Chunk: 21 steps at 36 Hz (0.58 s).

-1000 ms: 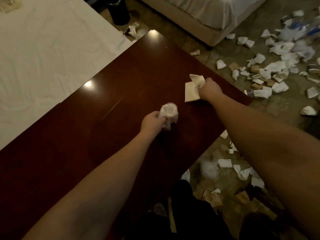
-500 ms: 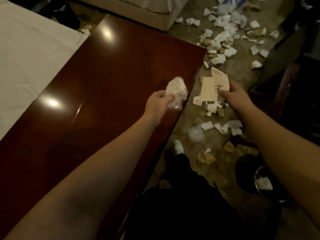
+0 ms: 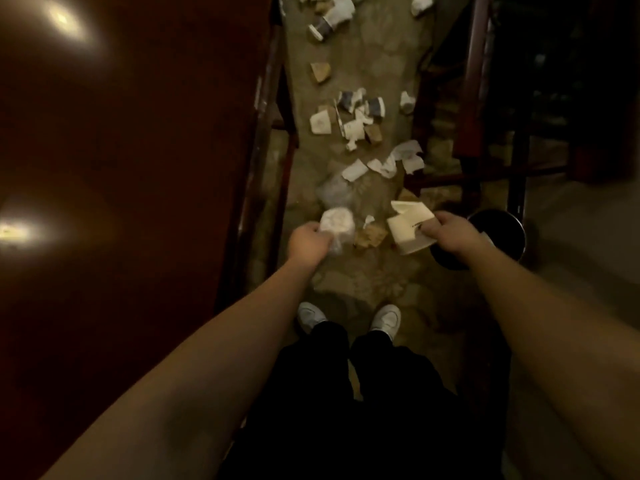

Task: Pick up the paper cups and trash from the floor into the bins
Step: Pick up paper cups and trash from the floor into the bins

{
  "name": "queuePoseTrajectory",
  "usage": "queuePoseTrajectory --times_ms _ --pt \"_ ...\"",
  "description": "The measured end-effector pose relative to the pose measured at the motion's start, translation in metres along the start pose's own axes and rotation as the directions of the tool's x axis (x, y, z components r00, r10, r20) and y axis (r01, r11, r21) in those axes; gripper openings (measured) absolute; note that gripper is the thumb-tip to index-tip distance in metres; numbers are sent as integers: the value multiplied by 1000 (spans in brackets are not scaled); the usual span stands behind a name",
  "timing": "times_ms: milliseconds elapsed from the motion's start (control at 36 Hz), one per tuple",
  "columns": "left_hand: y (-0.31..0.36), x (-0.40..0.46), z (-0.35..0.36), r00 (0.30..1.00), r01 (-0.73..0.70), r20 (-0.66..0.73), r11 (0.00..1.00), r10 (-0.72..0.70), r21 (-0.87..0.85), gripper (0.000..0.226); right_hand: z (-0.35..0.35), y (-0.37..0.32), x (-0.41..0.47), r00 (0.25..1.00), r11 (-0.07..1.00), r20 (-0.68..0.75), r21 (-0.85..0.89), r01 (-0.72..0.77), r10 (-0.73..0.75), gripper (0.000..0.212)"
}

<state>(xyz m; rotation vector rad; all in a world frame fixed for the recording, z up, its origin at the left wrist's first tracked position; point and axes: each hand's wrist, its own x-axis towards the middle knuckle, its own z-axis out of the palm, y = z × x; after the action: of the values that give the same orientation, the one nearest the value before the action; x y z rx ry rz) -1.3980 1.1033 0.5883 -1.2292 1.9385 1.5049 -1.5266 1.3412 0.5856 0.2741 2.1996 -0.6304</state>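
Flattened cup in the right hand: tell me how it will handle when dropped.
The cup looks crushed flat, so probably light and floppy. Likely it won't roll. It may flutter past the bin.

Desk (image 3: 121, 168) fills the left side; floor (image 3: 363, 278) strip runs along its right edge. Chair frame (image 3: 474, 81) stands right of the strip. Bin (image 3: 512, 233) on floor at right, just before the chair legs. Left hand (image 3: 308, 242) holds crumpled wad (image 3: 336, 225) over floor beside desk edge. Right hand (image 3: 446, 230) holds flattened paper cup (image 3: 408, 230) just left of the bin rim. Loose cups and scraps (image 3: 356, 123) lie on floor ahead of both hands. Shoes (image 3: 386, 318) below, between the forearms.
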Motion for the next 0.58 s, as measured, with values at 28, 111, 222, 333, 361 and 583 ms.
queuePoseTrajectory --times_ms 28,111,222,333,361,583 --pt "-9 7 10 1000 22 14 999 -22 27 19 5 14 6 1000 999 16 -27 -17 18 49" --pt "-35 33 39 993 82 79 992 -89 97 25 19 51 27 997 997 50 -51 -61 64 46" --pt "-65 82 82 970 131 179 975 -163 179 31 43 102 72 990 988 85 -118 -102 113 44" --pt "-100 142 129 971 38 213 949 -109 312 32 75 153 134 987 966 123 -250 -70 104 40" --pt "-109 157 140 969 22 225 941 -103 337 32 84 164 150 987 959 133 -279 -54 94 38" --pt "-171 283 222 952 -124 301 839 -49 529 34 154 240 271 975 933 198 -359 -27 104 31"
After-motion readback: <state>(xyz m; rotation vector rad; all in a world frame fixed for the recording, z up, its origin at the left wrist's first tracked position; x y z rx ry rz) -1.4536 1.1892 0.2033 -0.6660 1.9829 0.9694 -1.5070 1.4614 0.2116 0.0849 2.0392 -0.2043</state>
